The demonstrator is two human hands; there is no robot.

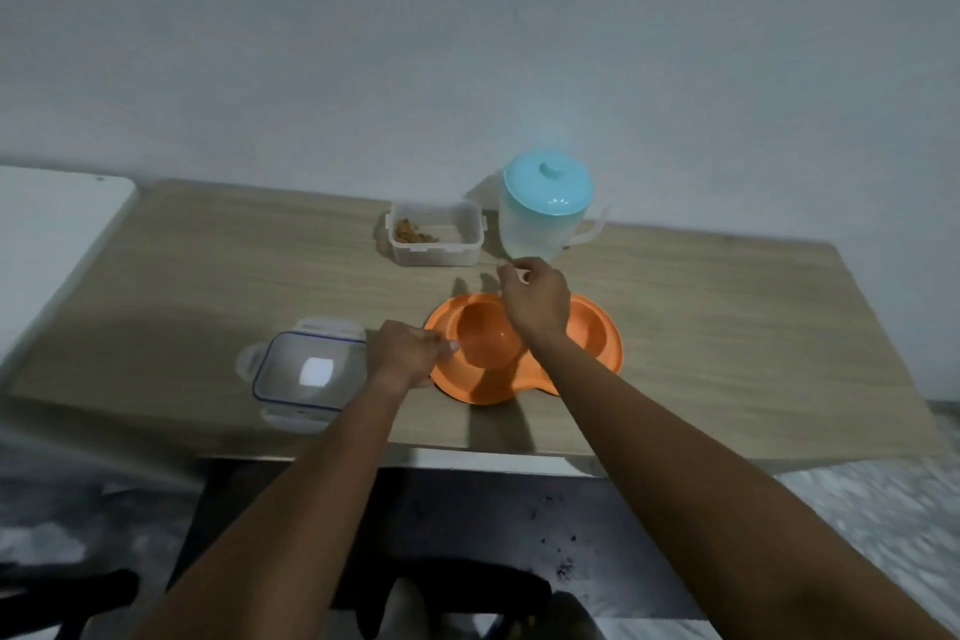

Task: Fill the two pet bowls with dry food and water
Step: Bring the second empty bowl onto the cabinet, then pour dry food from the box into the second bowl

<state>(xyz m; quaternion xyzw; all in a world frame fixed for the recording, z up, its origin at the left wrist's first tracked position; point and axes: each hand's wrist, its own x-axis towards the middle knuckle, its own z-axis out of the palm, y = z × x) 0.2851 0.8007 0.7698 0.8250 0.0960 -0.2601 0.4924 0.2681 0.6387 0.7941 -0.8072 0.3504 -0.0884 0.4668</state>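
Note:
An orange double pet bowl (464,387) lies near the front of the wooden table (208,276); both of its wells look empty. My left hand (405,353) grips the bowl's left rim, thumb on top. My right hand (535,299) hovers over the bowl's middle, fingers loosely curled and apart, nothing visible in them, just in front of the pitcher. A clear food container (434,237) stands open at the back with a little brown dry food (413,231) in its left corner. Right of it stands a translucent water pitcher (545,218) with a light blue lid.
The container's clear lid (306,374), blue-sealed, lies flat just left of my left hand. A white surface (52,229) adjoins the table on the left. A wall rises directly behind the table. The table's front edge runs just below the bowl.

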